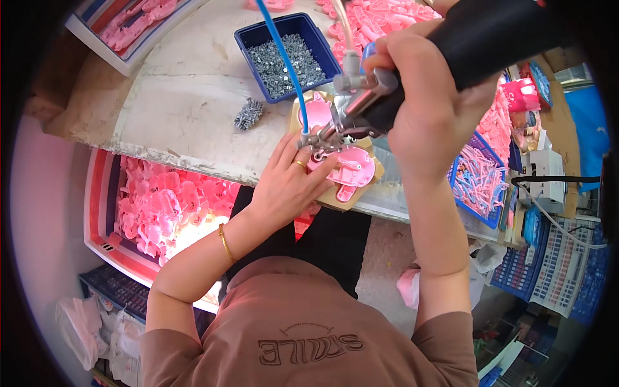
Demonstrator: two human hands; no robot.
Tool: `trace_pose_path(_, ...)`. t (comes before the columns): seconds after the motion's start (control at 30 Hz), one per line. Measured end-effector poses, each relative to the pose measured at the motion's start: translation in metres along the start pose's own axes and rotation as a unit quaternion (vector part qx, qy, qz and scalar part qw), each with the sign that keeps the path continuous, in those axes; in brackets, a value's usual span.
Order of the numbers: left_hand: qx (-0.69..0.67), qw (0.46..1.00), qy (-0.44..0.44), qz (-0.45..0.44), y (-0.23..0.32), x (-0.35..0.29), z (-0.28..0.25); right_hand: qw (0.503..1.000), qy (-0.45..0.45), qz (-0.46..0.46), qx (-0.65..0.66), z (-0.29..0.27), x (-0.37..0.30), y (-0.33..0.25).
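My right hand (432,97) is wrapped round a black power screwdriver (480,48), which slants down to the left. Its metal nose (329,134), fed by a thin blue hose (282,55), points at a pink plastic shell part (353,166) lying in a tan block-like fixture (376,169). Beside the nose, my left hand (284,184) rests with its fingers stretched over the near left side of the fixture and part. The tool and fingers hide the middle of the part and the screwdriver's tip. Another pink shell (316,111) sits at the fixture's far end.
A dark blue bin (242,39) of small metal screws stands behind the fixture, a screw clump (249,114) left of it. Pink parts are heaped at the back right and in a crate (97,200) below left. A blue basket (493,216) of thin pieces is on the right.
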State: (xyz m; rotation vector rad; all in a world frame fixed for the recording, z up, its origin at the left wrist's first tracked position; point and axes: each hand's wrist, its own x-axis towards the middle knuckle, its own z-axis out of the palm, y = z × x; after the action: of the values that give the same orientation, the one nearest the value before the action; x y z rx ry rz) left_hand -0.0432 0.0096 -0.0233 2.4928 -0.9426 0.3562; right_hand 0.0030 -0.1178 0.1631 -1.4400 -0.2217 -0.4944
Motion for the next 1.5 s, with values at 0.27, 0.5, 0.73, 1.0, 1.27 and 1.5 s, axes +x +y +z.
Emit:
trace_pose_path(0.27,-0.031,0.998,0.036,0.034,-0.005,-0.003,-0.009,0.998,0.054,-0.023,-0.002,-0.014,0.019,-0.008)
trace_pose_path(0.5,-0.192,0.977,0.006,0.092,-0.005,0.01,-0.074,0.985,-0.017,-0.157,-0.067,-0.095,0.108,-0.055)
trace_pose_path(0.73,-0.029,0.953,-0.249,-0.17,-0.033,-0.048,-0.216,0.98,0.036,-0.014,-0.195,-0.149,0.119,0.033)
trace_pose_path(1.0,-0.149,0.948,-0.263,-0.095,-0.037,-0.034,-0.167,0.868,-0.078,0.065,-0.487,-0.165,0.144,0.2)
trace_pose_path(1.27,-0.241,0.946,-0.217,0.029,-0.022,0.023,-0.109,0.791,-0.059,0.054,-0.606,-0.164,0.17,0.252)
trace_pose_path(1.5,-0.2,0.979,-0.026,0.032,-0.011,0.064,-0.067,0.857,-0.382,0.275,-0.211,-0.166,0.1,0.104)
